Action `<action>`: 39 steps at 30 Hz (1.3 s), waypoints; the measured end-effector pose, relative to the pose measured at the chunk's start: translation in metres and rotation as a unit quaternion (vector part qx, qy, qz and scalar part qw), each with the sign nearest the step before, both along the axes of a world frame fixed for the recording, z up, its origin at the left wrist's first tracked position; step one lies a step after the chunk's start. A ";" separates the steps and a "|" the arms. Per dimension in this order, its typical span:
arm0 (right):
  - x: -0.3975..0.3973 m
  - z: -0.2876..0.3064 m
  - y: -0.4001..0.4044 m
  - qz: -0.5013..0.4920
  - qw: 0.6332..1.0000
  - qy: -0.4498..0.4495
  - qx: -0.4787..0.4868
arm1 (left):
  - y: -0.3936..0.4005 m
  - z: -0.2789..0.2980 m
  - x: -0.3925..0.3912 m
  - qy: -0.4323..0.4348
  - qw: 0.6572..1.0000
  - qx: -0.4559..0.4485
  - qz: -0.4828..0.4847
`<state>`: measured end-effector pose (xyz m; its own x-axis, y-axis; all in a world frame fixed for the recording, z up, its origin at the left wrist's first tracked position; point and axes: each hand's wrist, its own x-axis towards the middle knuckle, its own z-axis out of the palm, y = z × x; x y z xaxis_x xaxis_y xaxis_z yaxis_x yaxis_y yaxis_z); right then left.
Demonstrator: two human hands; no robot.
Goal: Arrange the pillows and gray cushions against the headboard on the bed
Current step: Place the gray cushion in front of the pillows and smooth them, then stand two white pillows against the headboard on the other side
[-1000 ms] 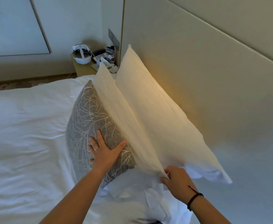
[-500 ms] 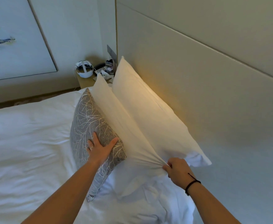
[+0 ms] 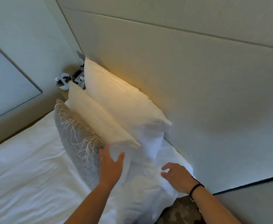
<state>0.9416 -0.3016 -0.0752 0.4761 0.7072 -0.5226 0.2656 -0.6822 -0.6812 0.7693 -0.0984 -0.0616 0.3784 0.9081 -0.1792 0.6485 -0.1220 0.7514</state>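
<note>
Two white pillows stand on edge on the bed. The back pillow (image 3: pixel 116 97) leans against the beige headboard (image 3: pixel 197 78), and the front pillow (image 3: pixel 98 117) leans on it. A gray cushion (image 3: pixel 74 136) with a white branch pattern stands in front of them. My left hand (image 3: pixel 110 167) is open with fingers spread, at the near end of the front pillow and the cushion's edge. My right hand (image 3: pixel 176 177) hovers with loosely spread fingers over rumpled white fabric near the headboard, holding nothing.
The white sheet (image 3: pixel 27 175) spreads to the left. A nightstand (image 3: pixel 64 81) with a white device and a phone stands beyond the pillows. A framed picture (image 3: pixel 6 81) hangs on the left wall. Patterned carpet (image 3: pixel 184 210) shows at the bottom right.
My right hand has let go of the front pillow's corner and drawn back. My left hand has moved off the cushion's face toward the pillow end. The view has swung right and tilted.
</note>
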 end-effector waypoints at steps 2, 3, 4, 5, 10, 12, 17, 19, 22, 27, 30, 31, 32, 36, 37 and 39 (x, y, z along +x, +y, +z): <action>-0.003 -0.012 -0.044 -0.058 0.998 0.022 -0.021 | -0.032 -0.003 0.018 -0.002 0.997 -0.004 -0.074; -0.005 -0.017 -0.067 -0.084 0.996 0.026 -0.029 | -0.046 -0.006 0.027 0.004 0.994 -0.011 -0.109; -0.007 -0.021 -0.090 -0.108 0.993 0.026 -0.036 | -0.059 -0.009 0.035 0.014 0.989 -0.020 -0.144; -0.009 -0.024 -0.111 -0.135 0.990 0.024 -0.041 | -0.070 -0.011 0.044 0.027 0.982 -0.031 -0.182; -0.030 -0.016 -0.210 -0.333 0.941 -0.004 -0.064 | -0.113 -0.028 0.085 0.112 0.910 -0.037 -0.398; -0.053 -0.011 -0.247 -0.423 0.902 -0.017 -0.077 | -0.136 -0.039 0.102 0.139 0.865 -0.035 -0.482; -0.166 0.000 -0.317 -0.632 0.762 -0.054 -0.129 | -0.212 -0.068 0.129 0.164 0.725 -0.048 -0.668; -0.223 0.002 -0.330 -0.704 0.691 -0.048 -0.155 | -0.251 -0.077 0.130 0.165 0.671 -0.063 -0.720; -0.309 0.008 -0.334 -0.778 0.605 -0.023 -0.171 | -0.303 -0.082 0.112 0.164 0.609 -0.092 -0.770; -0.414 0.012 -0.323 -0.847 0.508 -0.007 -0.156 | -0.371 -0.070 0.045 0.152 0.527 -0.108 -0.829; -0.459 0.009 -0.318 -0.872 0.472 -0.010 -0.126 | -0.406 -0.055 -0.005 0.135 0.478 -0.068 -0.865; -0.473 0.007 -0.318 -0.878 0.465 -0.010 -0.117 | -0.417 -0.050 -0.021 0.126 0.466 -0.047 -0.874; -0.486 0.005 -0.320 -0.882 0.457 -0.009 -0.111 | -0.428 -0.044 -0.036 0.116 0.455 -0.028 -0.882; -0.546 -0.001 -0.340 -0.900 0.428 -0.023 -0.078 | -0.477 -0.022 -0.106 0.078 0.410 0.003 -0.909; -0.565 -0.002 -0.348 -0.904 0.421 -0.028 -0.070 | -0.490 -0.018 -0.126 0.073 0.403 0.003 -0.912; -0.608 -0.004 -0.365 -0.914 0.398 -0.043 -0.057 | -0.512 -0.011 -0.169 0.068 0.391 0.000 -0.918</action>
<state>0.3335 -0.6667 -0.0793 0.1603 -0.8893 -0.4283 -0.7279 0.1865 -0.6598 0.6006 -0.6105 -0.0726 0.3797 -0.8715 -0.3102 -0.4974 -0.4751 0.7259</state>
